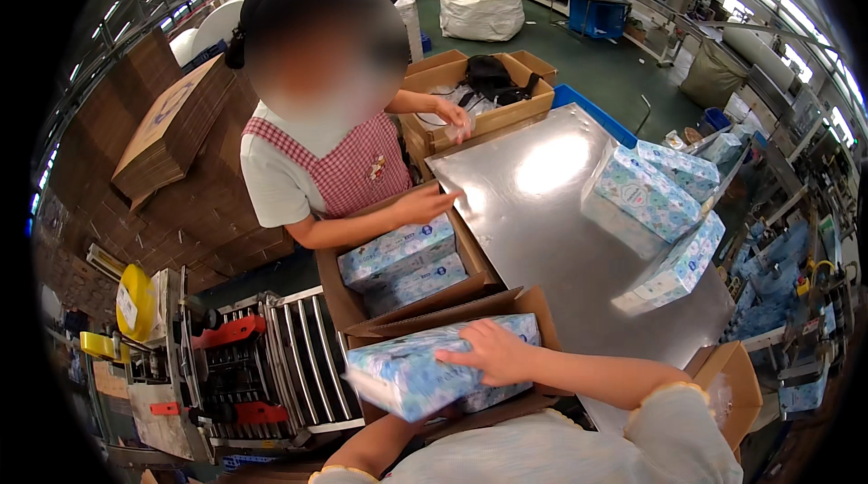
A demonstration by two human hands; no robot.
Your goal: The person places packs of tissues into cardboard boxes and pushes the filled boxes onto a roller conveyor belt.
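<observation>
A blue-and-white floral tissue pack [411, 366] is tilted over an open cardboard box [547, 321] right in front of me. My right hand [493, 353] grips its upper side near the right end. From below, my left forearm [384, 443] reaches to the pack's underside, where the left hand is hidden. Part of another such pack [497, 396] shows inside the box beneath. Just beyond, a second open box [475, 281] holds similar packs [398, 253]; a co-worker's hand [429, 204] hovers over its far edge.
A metal table [533, 213] carries several floral packs [646, 190] at its right. The co-worker, in a checked apron [362, 163], stands across. At left are a roller conveyor [312, 353] and a tape machine [136, 303], with stacked flat cartons [176, 122] behind.
</observation>
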